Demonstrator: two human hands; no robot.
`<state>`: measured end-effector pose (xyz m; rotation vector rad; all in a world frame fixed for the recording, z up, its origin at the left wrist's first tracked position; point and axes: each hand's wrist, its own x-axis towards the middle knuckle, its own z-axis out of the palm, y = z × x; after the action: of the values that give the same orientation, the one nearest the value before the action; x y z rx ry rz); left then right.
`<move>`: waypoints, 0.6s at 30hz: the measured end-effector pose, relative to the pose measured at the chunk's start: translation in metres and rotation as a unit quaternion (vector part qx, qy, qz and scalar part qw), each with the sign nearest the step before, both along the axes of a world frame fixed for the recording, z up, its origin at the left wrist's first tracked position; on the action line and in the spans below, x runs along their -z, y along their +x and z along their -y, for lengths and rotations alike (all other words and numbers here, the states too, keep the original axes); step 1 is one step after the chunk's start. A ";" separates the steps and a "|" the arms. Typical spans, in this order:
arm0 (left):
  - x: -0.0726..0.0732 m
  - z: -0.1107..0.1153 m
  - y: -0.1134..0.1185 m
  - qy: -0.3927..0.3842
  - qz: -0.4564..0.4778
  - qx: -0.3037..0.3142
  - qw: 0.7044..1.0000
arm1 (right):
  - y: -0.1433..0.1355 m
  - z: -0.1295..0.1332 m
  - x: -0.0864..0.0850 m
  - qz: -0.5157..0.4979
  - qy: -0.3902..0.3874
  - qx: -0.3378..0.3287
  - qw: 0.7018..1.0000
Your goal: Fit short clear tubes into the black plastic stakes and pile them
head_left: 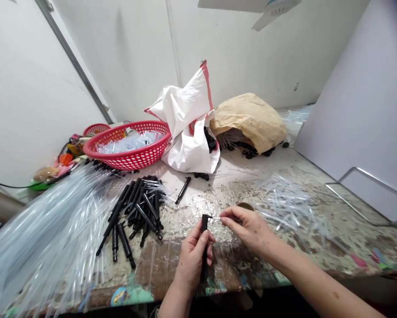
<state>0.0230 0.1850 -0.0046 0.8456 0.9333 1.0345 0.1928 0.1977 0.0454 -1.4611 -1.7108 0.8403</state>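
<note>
My left hand [195,247] is wrapped round a black plastic tube-like part [205,223], held roughly upright near the table's front edge. A small nozzle juts out to the right at its top. My right hand [243,223] pinches a short clear plastic tube [216,217] between thumb and fingertips, its far end at the nozzle; whether it is pushed on I cannot tell. Left of my hands lies a pile of similar black parts [141,205]. One black part [183,190] lies apart from them. Loose short clear tubes [284,203] are scattered to the right.
Long clear tubes [46,234] fan over the table's left side. Behind stand a red basket [132,161] of clear pieces, a white sack [185,110] and a brown paper bag [251,117], both holding black parts. A metal wire frame [347,212] and a pale panel [360,110] are at right.
</note>
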 end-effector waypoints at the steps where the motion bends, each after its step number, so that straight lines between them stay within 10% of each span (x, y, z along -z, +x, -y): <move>1: 0.000 0.000 0.000 -0.003 -0.001 -0.002 1.000 | 0.000 0.000 0.001 0.002 0.005 -0.001 1.000; 18: -0.006 0.002 -0.001 -0.008 0.006 -0.028 1.000 | -0.004 -0.001 0.000 0.012 0.001 0.003 1.000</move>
<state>0.0220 0.1829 0.0009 0.8028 0.9583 1.0778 0.1887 0.1984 0.0457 -1.4812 -1.7231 0.8212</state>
